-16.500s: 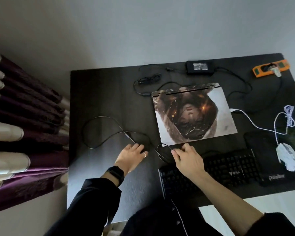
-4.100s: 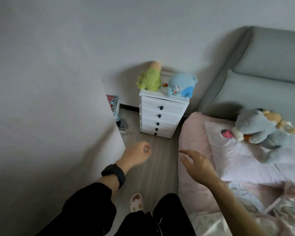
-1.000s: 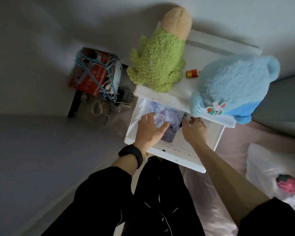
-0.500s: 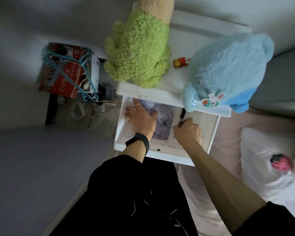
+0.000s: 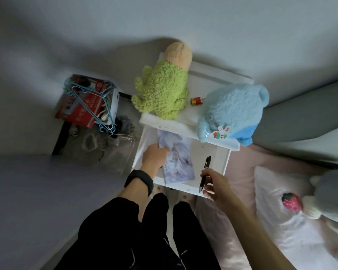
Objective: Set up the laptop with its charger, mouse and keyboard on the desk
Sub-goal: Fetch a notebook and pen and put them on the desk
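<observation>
No laptop, charger, mouse, keyboard or desk is in view. I stand over an open white drawer [image 5: 226, 160] at the top of a small white chest. My left hand [image 5: 154, 157], with a black band on the wrist, grips the left edge of a notebook [image 5: 180, 162] with a pale lavender picture cover. The notebook lies in the drawer. My right hand [image 5: 216, 185] holds a black pen [image 5: 205, 168] over the drawer's front right corner.
A green plush [image 5: 162, 92], a blue plush [image 5: 231, 112] and a small red item [image 5: 196, 100] sit on the chest top. A red box with blue hangers [image 5: 86, 106] and a plastic bag [image 5: 105, 151] lie on the floor to the left. A pink bed with a pillow [image 5: 277, 215] is on the right.
My right hand has drawn back to the drawer's front with the pen raised. My left hand has shifted from lying flat on the notebook to gripping its left edge.
</observation>
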The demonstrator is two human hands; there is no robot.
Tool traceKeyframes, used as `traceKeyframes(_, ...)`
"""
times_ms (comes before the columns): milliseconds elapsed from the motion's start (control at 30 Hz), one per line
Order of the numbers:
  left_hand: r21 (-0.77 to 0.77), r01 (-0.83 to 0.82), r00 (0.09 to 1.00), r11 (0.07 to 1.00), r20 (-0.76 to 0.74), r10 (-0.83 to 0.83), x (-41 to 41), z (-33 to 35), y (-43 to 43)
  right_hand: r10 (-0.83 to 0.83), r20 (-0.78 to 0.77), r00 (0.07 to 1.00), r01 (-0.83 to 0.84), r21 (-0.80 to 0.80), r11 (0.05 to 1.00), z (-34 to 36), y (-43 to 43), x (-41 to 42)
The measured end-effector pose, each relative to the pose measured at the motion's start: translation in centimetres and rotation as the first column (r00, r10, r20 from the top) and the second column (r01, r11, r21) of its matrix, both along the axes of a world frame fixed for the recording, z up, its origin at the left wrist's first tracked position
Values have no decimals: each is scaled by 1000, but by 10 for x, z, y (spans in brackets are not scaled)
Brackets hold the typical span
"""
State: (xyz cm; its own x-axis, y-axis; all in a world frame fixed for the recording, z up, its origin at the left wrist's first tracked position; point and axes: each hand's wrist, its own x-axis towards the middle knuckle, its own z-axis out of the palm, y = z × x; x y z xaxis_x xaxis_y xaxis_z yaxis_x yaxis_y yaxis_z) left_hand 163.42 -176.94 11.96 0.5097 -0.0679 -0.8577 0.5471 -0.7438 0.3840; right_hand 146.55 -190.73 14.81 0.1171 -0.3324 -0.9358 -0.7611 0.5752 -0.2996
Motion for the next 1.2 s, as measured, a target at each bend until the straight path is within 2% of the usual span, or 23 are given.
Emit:
traceKeyframes(133,-53,-202,979,978,-39,200,-11,41,23,163,97,982,-157,-67,985,20,6,-18)
traceKeyframes(233,-82,-262,964,962,28,264,-29,84,50,248,123,961,-239,-84,967,24,21,-32)
traceKeyframes(300,-104,-284,948,953,117,295,-44,109,68,264,117,957,-262,-36,964,22,33,-38)
traceKeyframes(400,-136,-345,906,929,209,367,-68,137,85,184,149,972,-200,100,975,17,54,-48)
traceKeyframes(500,-171,-409,867,896,235,440,-92,154,94,157,120,980,-171,114,979,9,72,-54)
traceKeyframes(667,-74,-378,854,923,357,378,-123,165,101,-16,74,997,-5,271,963,-6,91,-58)
traceKeyframes(733,-59,-385,850,921,367,378,-129,169,103,-67,52,996,49,297,954,-11,94,-55)
traceKeyframes(867,-75,-428,834,901,350,426,-128,173,110,-165,110,980,119,341,932,-13,97,-38)
traceKeyframes(1033,-168,-473,807,865,311,502,-115,177,108,-148,155,977,94,310,946,8,80,-1)
traceKeyframes(1200,-150,-413,820,898,366,439,-98,186,100,-111,150,982,75,223,972,12,48,35)
